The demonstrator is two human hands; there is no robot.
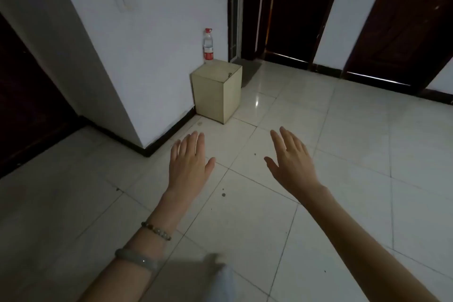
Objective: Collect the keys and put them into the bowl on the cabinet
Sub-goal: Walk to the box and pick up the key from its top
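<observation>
Both out over the tiled floor (343, 154) — left hand (188, 167) and right hand (291, 167), fingers spread wide, holding nothing; small keys (229, 74) near the cabinet (215, 95) top's right edge.

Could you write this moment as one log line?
left hand open, empty | right hand open, empty | small dark keys on beige box cabinet | bowl unseen
</observation>
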